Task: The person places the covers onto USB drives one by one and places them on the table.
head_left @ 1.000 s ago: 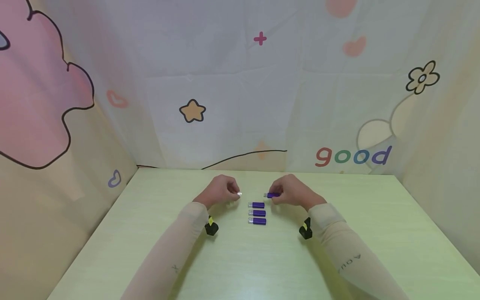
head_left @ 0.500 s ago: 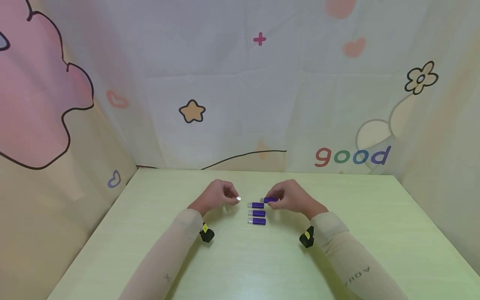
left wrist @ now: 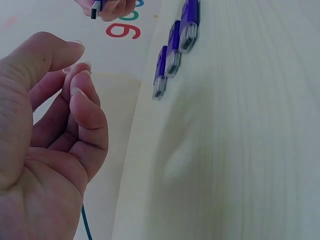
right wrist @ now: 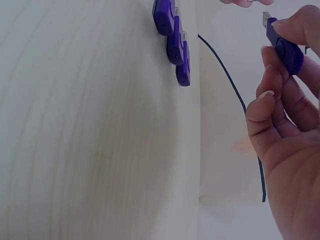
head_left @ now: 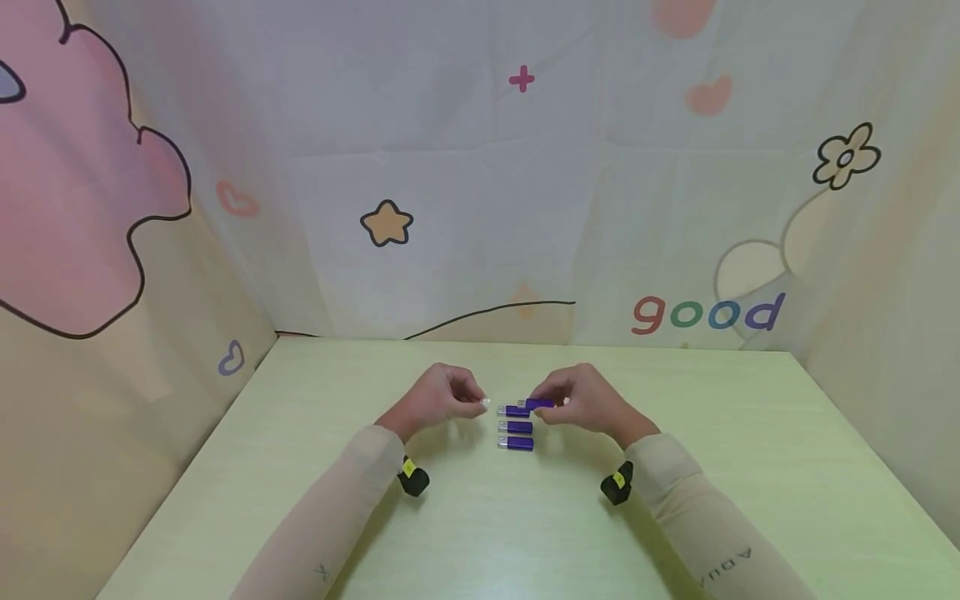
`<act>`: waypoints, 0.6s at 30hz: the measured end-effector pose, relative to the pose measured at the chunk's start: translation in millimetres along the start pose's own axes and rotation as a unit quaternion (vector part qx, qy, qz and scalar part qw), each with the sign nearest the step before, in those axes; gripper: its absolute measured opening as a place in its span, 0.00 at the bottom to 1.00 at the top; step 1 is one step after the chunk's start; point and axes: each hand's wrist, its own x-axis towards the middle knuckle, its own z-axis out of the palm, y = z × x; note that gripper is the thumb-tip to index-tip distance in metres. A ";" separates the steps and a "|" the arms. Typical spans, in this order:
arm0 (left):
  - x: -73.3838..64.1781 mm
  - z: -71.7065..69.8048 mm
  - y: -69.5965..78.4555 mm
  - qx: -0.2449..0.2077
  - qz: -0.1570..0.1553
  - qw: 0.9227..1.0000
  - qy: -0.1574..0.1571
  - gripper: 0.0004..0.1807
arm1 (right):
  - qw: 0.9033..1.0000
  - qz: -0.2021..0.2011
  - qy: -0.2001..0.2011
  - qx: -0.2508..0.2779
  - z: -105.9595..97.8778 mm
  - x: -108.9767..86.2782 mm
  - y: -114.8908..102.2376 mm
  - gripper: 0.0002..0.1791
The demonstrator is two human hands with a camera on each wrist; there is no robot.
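Observation:
My right hand [head_left: 583,402] pinches a purple USB stick [right wrist: 283,46] between thumb and fingers, its bare metal plug pointing left. Between the thumb and fingertips of my left hand [head_left: 442,395] is a small clear piece [head_left: 485,403], apparently a cap, mostly covered by the fingers. The two hands face each other above the table, the plug and clear piece a short gap apart. Below them three purple USB sticks lie in a column: a far one [head_left: 514,412], a middle one [head_left: 516,427] and a near one [head_left: 516,443]. Clear covers show over their plugs in the left wrist view.
The pale wood-grain table [head_left: 480,525] runs back to a printed cloth backdrop [head_left: 465,167], which also rises at both sides. A black wrist camera hangs below each sleeve, one at left [head_left: 413,479] and one at right [head_left: 617,484].
My right hand has brought its USB stick nearer to me and slightly left, over the far end of the column. My left hand has come slightly nearer too, still pinching the clear piece.

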 end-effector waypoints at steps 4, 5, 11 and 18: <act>-2.4 3.0 5.5 -0.018 0.014 1.000 -0.011 0.05 | 1.000 -0.004 0.001 0.028 -0.2 -3.8 -4.5 0.08; -2.6 3.8 6.6 -0.022 0.017 1.000 -0.014 0.06 | 0.999 -0.007 0.001 0.034 -0.3 -4.6 -5.7 0.08; -4.7 8.8 12.7 -0.040 0.032 0.998 -0.024 0.10 | 0.997 -0.025 0.003 0.068 0.3 -7.4 -11.3 0.09; -9.4 13.9 17.7 -0.046 0.043 0.998 -0.025 0.07 | 0.995 -0.034 0.007 0.090 1.6 -10.5 -15.2 0.09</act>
